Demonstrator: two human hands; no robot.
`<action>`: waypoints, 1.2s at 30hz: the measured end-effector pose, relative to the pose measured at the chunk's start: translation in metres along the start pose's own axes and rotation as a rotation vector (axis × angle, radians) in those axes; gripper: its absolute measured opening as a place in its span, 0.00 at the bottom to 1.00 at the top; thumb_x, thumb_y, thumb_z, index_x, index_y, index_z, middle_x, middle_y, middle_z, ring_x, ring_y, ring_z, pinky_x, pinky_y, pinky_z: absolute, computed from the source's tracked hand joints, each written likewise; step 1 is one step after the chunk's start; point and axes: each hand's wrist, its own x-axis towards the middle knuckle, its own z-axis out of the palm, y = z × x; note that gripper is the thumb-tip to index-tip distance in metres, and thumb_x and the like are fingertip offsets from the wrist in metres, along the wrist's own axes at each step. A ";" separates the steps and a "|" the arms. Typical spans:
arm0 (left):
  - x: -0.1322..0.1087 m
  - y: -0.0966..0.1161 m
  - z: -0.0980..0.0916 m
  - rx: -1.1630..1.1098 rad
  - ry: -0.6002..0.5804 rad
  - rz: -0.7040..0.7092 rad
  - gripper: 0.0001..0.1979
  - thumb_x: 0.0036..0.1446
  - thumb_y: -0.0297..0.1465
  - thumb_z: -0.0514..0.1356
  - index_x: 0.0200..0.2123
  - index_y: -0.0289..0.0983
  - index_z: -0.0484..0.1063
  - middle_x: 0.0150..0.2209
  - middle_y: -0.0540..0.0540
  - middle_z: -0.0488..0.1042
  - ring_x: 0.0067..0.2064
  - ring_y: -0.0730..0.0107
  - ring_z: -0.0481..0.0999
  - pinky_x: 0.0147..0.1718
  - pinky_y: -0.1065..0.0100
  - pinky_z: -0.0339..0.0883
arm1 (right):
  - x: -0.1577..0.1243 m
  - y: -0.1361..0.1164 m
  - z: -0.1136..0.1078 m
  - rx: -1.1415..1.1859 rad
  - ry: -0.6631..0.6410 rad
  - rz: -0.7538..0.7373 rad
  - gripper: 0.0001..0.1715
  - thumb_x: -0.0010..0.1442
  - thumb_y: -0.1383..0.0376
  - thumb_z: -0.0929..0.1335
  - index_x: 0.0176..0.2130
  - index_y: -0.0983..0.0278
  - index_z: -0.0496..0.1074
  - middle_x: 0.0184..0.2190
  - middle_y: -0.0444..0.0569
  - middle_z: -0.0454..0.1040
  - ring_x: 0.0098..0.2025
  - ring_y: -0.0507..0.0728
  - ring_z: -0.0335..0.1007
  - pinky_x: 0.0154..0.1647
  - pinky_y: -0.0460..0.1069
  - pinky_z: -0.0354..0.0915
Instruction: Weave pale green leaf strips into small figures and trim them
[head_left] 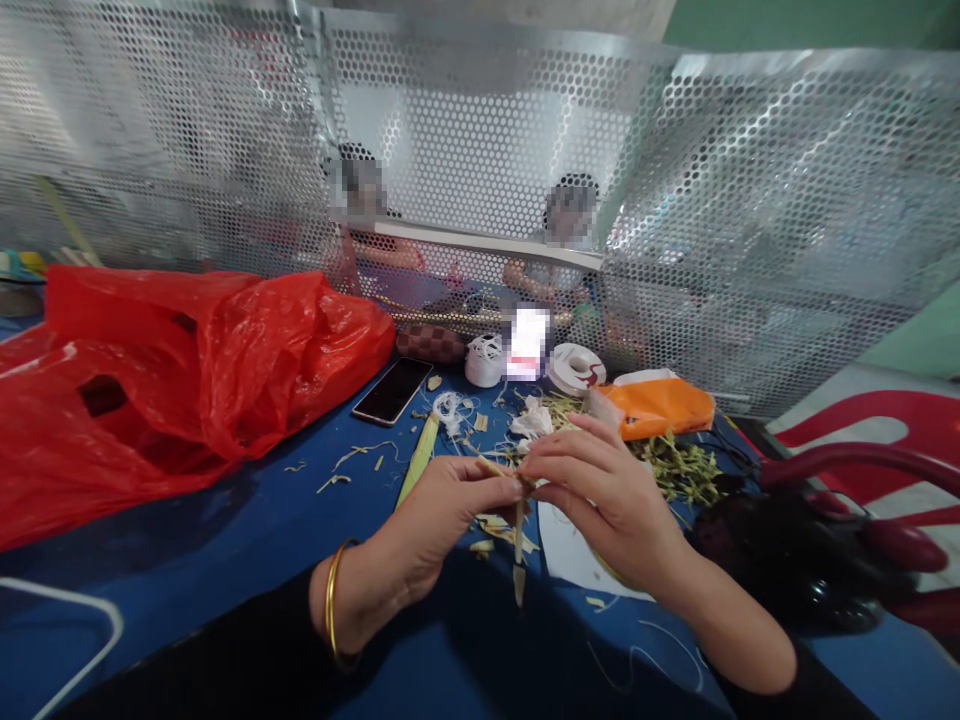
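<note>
My left hand [431,520], a gold bangle on its wrist, pinches a thin pale green leaf strip [517,545] that hangs down between my hands. My right hand [600,495] meets it from the right, its fingertips pressed onto the top end of the same strip. Both hands hover just above a blue table [247,520]. Short leaf trimmings [495,535] lie under them, beside a white sheet [574,550].
A big red plastic bag [165,380] fills the left. A phone [391,391], a long green leaf piece [418,458], white thread [450,408], tape rolls [574,368], an orange packet [660,405] and green scraps [679,465] lie behind. A black bag [780,555] and red chair [877,450] are right. Two people sit beyond the perforated metal screen [750,230].
</note>
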 end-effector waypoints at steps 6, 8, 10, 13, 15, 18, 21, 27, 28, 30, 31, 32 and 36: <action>0.001 0.001 -0.002 0.034 -0.016 -0.020 0.06 0.41 0.33 0.69 0.22 0.35 0.79 0.22 0.49 0.75 0.29 0.72 0.71 0.35 0.69 0.63 | 0.000 -0.002 0.003 0.081 0.060 0.034 0.06 0.62 0.68 0.68 0.38 0.59 0.76 0.32 0.42 0.79 0.37 0.54 0.76 0.58 0.58 0.59; 0.002 0.000 -0.003 0.034 -0.022 -0.016 0.06 0.41 0.33 0.69 0.22 0.36 0.79 0.22 0.49 0.75 0.29 0.72 0.71 0.35 0.69 0.63 | 0.000 -0.001 0.004 0.120 0.073 0.068 0.06 0.61 0.68 0.68 0.35 0.58 0.76 0.30 0.41 0.79 0.35 0.53 0.76 0.57 0.58 0.60; 0.003 0.000 -0.004 0.034 -0.032 -0.014 0.07 0.41 0.33 0.69 0.22 0.36 0.79 0.22 0.49 0.75 0.29 0.71 0.71 0.35 0.69 0.63 | -0.001 -0.001 0.004 0.165 0.056 0.109 0.06 0.61 0.68 0.69 0.37 0.58 0.76 0.32 0.42 0.79 0.36 0.54 0.76 0.56 0.57 0.62; 0.003 0.000 -0.005 0.041 -0.041 -0.015 0.07 0.41 0.34 0.69 0.22 0.36 0.79 0.23 0.49 0.75 0.29 0.71 0.71 0.35 0.69 0.63 | -0.002 -0.001 0.006 0.225 0.013 0.190 0.08 0.61 0.67 0.68 0.41 0.58 0.76 0.36 0.44 0.79 0.41 0.56 0.75 0.48 0.54 0.68; 0.003 0.000 -0.005 0.053 -0.044 -0.020 0.07 0.41 0.34 0.69 0.22 0.35 0.79 0.23 0.48 0.75 0.29 0.71 0.71 0.35 0.69 0.63 | -0.002 -0.002 0.007 0.255 0.023 0.222 0.07 0.61 0.66 0.68 0.39 0.58 0.77 0.33 0.45 0.79 0.39 0.56 0.75 0.43 0.52 0.70; 0.003 0.001 -0.005 0.073 -0.054 -0.019 0.08 0.41 0.34 0.69 0.23 0.35 0.79 0.22 0.48 0.75 0.29 0.71 0.71 0.35 0.69 0.63 | -0.002 -0.003 0.008 0.293 0.079 0.212 0.07 0.59 0.67 0.69 0.34 0.58 0.79 0.26 0.43 0.78 0.32 0.55 0.74 0.41 0.52 0.70; 0.002 0.001 -0.004 0.074 -0.055 -0.014 0.08 0.41 0.34 0.69 0.22 0.35 0.79 0.21 0.49 0.75 0.28 0.72 0.70 0.34 0.69 0.62 | -0.001 -0.003 0.006 0.305 0.085 0.183 0.08 0.59 0.69 0.70 0.35 0.57 0.80 0.27 0.43 0.79 0.33 0.55 0.75 0.40 0.52 0.71; 0.004 0.002 -0.006 0.075 -0.055 -0.002 0.08 0.41 0.35 0.69 0.22 0.35 0.79 0.22 0.49 0.75 0.27 0.72 0.70 0.34 0.69 0.63 | 0.000 -0.005 0.002 0.263 0.064 0.173 0.09 0.59 0.69 0.69 0.36 0.58 0.80 0.28 0.45 0.80 0.34 0.56 0.76 0.38 0.51 0.72; 0.004 0.002 -0.007 0.075 -0.062 0.001 0.09 0.41 0.35 0.69 0.22 0.35 0.79 0.22 0.48 0.75 0.27 0.72 0.70 0.34 0.69 0.63 | 0.000 -0.005 0.002 0.261 0.057 0.182 0.09 0.59 0.69 0.69 0.36 0.58 0.80 0.28 0.45 0.79 0.34 0.56 0.76 0.38 0.51 0.72; 0.005 0.002 -0.008 0.075 -0.075 0.006 0.09 0.41 0.35 0.69 0.22 0.35 0.79 0.22 0.48 0.75 0.28 0.72 0.70 0.34 0.69 0.63 | 0.000 -0.006 0.002 0.251 0.054 0.198 0.08 0.59 0.68 0.69 0.36 0.58 0.80 0.28 0.45 0.79 0.34 0.56 0.76 0.37 0.51 0.72; 0.006 0.002 -0.008 0.074 -0.078 0.005 0.09 0.42 0.35 0.69 0.23 0.34 0.79 0.23 0.48 0.76 0.28 0.72 0.70 0.34 0.69 0.63 | -0.001 -0.006 0.002 0.242 0.061 0.205 0.08 0.59 0.68 0.70 0.35 0.58 0.80 0.28 0.45 0.79 0.34 0.55 0.76 0.37 0.51 0.71; 0.006 0.001 -0.009 0.072 -0.077 0.001 0.09 0.42 0.35 0.69 0.23 0.34 0.79 0.23 0.48 0.76 0.28 0.72 0.70 0.34 0.69 0.63 | -0.001 -0.007 0.003 0.232 0.073 0.211 0.07 0.59 0.68 0.70 0.35 0.59 0.80 0.28 0.45 0.79 0.34 0.55 0.76 0.36 0.50 0.71; 0.007 0.001 -0.010 0.080 -0.065 -0.004 0.09 0.44 0.35 0.68 0.25 0.34 0.79 0.24 0.47 0.76 0.29 0.72 0.71 0.35 0.69 0.63 | -0.002 -0.011 0.006 0.179 0.107 0.229 0.06 0.59 0.69 0.70 0.33 0.62 0.78 0.28 0.46 0.78 0.31 0.54 0.74 0.33 0.49 0.69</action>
